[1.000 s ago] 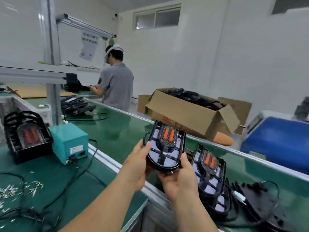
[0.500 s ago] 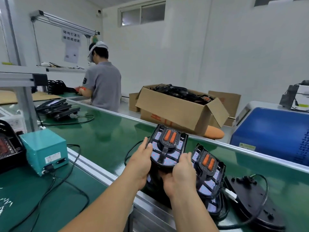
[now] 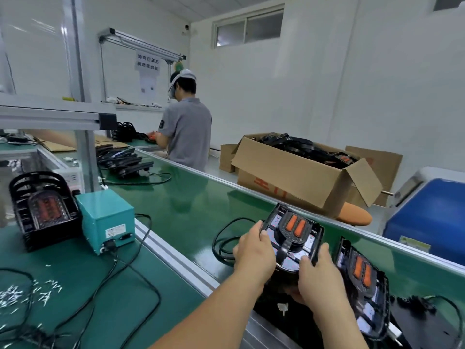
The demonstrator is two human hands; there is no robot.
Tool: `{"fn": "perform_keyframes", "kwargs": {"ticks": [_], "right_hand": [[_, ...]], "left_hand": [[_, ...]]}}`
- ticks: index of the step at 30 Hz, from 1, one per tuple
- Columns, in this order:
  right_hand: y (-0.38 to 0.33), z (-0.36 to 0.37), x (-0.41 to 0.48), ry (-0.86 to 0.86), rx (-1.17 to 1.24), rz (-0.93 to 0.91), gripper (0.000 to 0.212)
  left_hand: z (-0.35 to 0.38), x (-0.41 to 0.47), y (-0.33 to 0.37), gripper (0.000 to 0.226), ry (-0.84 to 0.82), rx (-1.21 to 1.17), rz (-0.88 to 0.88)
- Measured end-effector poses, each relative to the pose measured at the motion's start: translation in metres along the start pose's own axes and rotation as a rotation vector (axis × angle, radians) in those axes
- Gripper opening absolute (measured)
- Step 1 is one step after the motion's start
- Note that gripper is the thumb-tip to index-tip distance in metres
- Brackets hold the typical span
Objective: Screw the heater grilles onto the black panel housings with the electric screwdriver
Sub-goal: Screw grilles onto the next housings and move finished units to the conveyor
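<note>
My left hand point(image 3: 255, 253) and my right hand point(image 3: 317, 275) grip a black heater housing point(image 3: 293, 236) with two orange elements, held tilted over the green conveyor belt point(image 3: 186, 210). Left fingers curl over its left edge; right fingers and thumb clamp its lower right edge. A second housing point(image 3: 362, 280) leans just to the right on the belt. A heater with its black grille point(image 3: 41, 207) fitted stands on the workbench at left. Loose screws point(image 3: 27, 294) lie on the green mat. No screwdriver is visible.
A teal power box point(image 3: 107, 220) with cables sits by the bench rail. More black panels point(image 3: 123, 161) are stacked further up the belt. A person in grey point(image 3: 185, 129) works at the far end. A cardboard box point(image 3: 302, 175) of parts and a blue bin point(image 3: 432, 220) stand beyond the belt.
The housing in both hands came down toward the belt and then shifted a little; the camera swung right, then back left, bringing the grilled heater on the bench into full view.
</note>
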State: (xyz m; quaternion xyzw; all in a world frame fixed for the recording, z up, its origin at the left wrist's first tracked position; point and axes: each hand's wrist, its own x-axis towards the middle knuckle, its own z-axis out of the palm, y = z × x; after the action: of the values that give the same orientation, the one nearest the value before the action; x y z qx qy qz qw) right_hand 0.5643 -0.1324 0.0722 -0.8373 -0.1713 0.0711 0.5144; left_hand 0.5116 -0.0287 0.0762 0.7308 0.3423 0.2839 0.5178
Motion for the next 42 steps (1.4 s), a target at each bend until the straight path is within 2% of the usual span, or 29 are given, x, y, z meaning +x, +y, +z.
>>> {"fn": "perform_keyframes", "kwargs": {"ticks": [3,6,9,12,20,27,32,42], "right_hand": [[-0.001,-0.001,0.001,-0.034,-0.337,-0.064,0.057],[0.0,-0.002,0.006,-0.041,-0.433,-0.074,0.042],[-0.003,-0.01,0.007,-0.122,-0.495,-0.05,0.053],[-0.007,-0.017,0.005,-0.132,-0.503,-0.069,0.065],[-0.016,-0.025,0.002,-0.018,-0.395,-0.104,0.064],[-0.024,-0.017,0.002,-0.023,-0.36,-0.127,0.061],[-0.046,0.008,-0.008,-0.036,-0.33,-0.231,0.057],[-0.119,0.129,-0.071,-0.394,-0.256,-0.506,0.057]], "left_hand": [[0.004,-0.002,-0.005,0.045,-0.029,0.0,0.03],[0.002,-0.005,-0.005,0.046,-0.067,-0.054,0.009],[0.0,-0.008,-0.004,0.049,-0.117,-0.109,-0.023],[-0.001,-0.01,-0.004,0.054,-0.123,-0.126,-0.014],[-0.01,-0.009,0.003,0.055,-0.07,-0.105,0.002],[-0.03,-0.012,0.0,0.056,-0.039,-0.18,0.013],[-0.085,-0.013,-0.02,0.055,0.04,-0.226,-0.024],[-0.22,-0.036,-0.058,0.051,0.412,-0.258,-0.082]]}}
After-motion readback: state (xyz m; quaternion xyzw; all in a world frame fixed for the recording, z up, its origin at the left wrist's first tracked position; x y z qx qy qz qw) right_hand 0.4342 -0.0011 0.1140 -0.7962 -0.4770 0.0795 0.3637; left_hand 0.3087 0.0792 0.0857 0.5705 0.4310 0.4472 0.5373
